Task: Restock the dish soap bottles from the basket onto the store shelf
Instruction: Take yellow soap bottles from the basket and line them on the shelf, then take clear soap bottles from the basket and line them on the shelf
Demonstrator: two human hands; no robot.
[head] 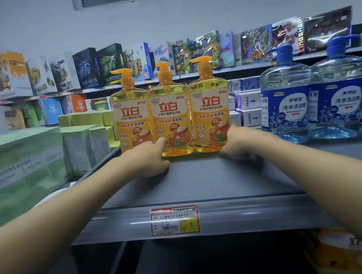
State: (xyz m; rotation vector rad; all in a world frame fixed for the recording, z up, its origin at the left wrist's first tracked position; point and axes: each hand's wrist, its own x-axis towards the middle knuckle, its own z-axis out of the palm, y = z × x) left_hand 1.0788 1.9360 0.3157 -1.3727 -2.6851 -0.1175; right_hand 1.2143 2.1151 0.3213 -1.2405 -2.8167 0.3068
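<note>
Three yellow dish soap bottles with orange pumps stand side by side on the dark grey shelf (205, 180): left bottle (130, 111), middle bottle (169, 108), right bottle (210, 102). My left hand (149, 159) covers the left bottle's base, fingers curled, thumb lying on the middle bottle's lower label. My right hand (234, 139), slightly blurred, holds the right bottle's lower right corner, thumb along its side. At the bottom right, below the shelf, part of the yellow basket (323, 265) shows with an orange-labelled item in it.
Two large clear bottles with blue pumps (287, 97) (339, 92) stand just right of the yellow ones. Green boxes (15, 166) are stacked on the left. A price tag (174, 220) sits on the shelf's front rail. Toy boxes (117, 64) line a far shelf.
</note>
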